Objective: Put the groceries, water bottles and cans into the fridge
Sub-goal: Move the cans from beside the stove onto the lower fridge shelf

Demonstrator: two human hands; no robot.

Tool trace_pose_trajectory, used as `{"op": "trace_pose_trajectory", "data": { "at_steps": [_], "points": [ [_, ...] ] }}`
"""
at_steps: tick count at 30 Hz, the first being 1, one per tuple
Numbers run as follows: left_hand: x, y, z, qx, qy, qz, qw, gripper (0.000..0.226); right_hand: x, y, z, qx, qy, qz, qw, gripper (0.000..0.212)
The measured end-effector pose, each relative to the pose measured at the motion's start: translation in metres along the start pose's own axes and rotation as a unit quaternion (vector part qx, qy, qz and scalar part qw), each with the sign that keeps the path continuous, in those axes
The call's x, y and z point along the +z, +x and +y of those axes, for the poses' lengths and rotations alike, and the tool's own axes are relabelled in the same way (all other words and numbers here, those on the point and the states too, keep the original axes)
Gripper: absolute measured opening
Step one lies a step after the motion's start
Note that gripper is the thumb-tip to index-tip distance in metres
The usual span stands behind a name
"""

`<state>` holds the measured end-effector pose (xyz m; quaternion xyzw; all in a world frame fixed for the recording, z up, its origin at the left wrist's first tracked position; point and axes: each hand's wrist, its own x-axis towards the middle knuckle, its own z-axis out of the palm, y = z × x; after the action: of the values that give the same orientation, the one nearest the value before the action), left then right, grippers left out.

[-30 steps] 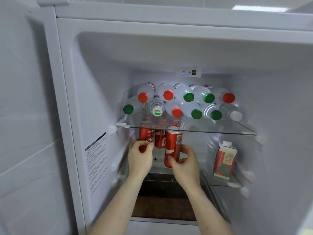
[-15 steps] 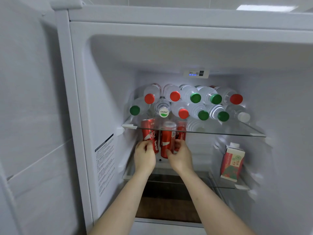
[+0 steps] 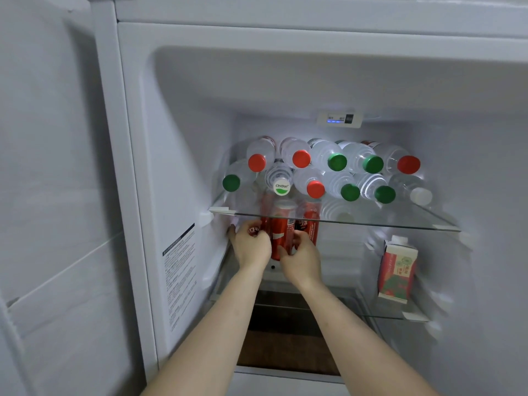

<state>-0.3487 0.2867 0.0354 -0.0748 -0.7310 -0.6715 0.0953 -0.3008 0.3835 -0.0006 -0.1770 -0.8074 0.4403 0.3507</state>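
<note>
Red aluminium cans (image 3: 281, 238) stand upright between both grips. Left hand (image 3: 251, 247) grasps the can left of centre; right hand (image 3: 301, 257) grasps the centre can.

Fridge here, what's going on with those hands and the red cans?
A person is stocking the open fridge. Both hands reach under the upper glass shelf to a cluster of red cans on the shelf below: the left hand grips the leftmost can, the right hand curls around the middle one. Water bottles lie stacked on their sides on the upper shelf, caps facing out. A red carton stands at the right of the lower shelf.
</note>
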Motion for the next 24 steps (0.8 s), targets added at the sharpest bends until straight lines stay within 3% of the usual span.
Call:
{"op": "trace_pose_trajectory", "data": {
  "at_steps": [5, 11, 16, 19, 24],
  "points": [
    [0.003, 0.014, 0.003, -0.029, 0.098, -0.025, 0.994, 0.023, 0.002, 0.002, 0.002, -0.016, -0.004, -0.007, 1.000, 0.033],
    [0.003, 0.022, 0.003, -0.059, 0.172, -0.063, 0.981, 0.065, 0.002, 0.008, 0.003, -0.025, -0.016, -0.027, 0.999, 0.048],
    [-0.003, 0.023, 0.010, -0.085, 0.205, -0.086, 0.971, 0.074, -0.001, 0.007, 0.001, -0.019, -0.022, -0.036, 0.999, 0.040],
    [-0.006, 0.022, 0.012, -0.107, 0.177, -0.094, 0.974, 0.072, -0.001, 0.005, 0.000, -0.010, -0.026, -0.040, 0.999, 0.042],
    [-0.007, 0.024, 0.005, -0.154, 0.021, -0.067, 0.986, 0.063, -0.003, 0.002, 0.004, 0.001, -0.030, -0.043, 0.999, 0.041]
  ]
}}
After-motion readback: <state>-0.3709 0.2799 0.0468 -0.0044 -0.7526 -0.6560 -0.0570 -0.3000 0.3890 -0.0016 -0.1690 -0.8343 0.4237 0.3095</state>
